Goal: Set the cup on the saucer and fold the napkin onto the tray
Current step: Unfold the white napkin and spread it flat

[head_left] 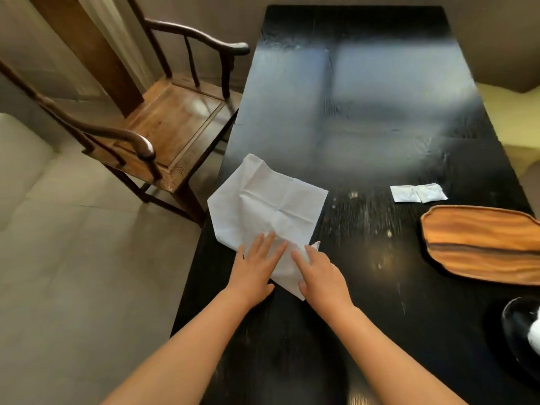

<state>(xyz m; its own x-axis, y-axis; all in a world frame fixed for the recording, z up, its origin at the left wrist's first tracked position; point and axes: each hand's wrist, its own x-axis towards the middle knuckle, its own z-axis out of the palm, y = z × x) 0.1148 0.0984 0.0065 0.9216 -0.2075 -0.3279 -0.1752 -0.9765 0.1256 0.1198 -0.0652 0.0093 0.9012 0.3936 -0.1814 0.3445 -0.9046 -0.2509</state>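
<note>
A white creased napkin [267,204] lies spread open at the left edge of the black table [380,118], one corner hanging past the edge. My left hand [257,266] rests flat on its near part, fingers apart. My right hand [321,276] presses on the napkin's near right corner, index finger stretched out. A wooden tray [479,245] sits at the right, holding nothing visible. At the far right edge a dark round saucer [517,331] shows, with a bit of something white [535,331] on it, cut off by the frame.
Two small white sachets [418,193] lie just behind the tray. A wooden armchair [163,121] stands close to the table's left side. Pale floor tiles [87,273] lie to the left.
</note>
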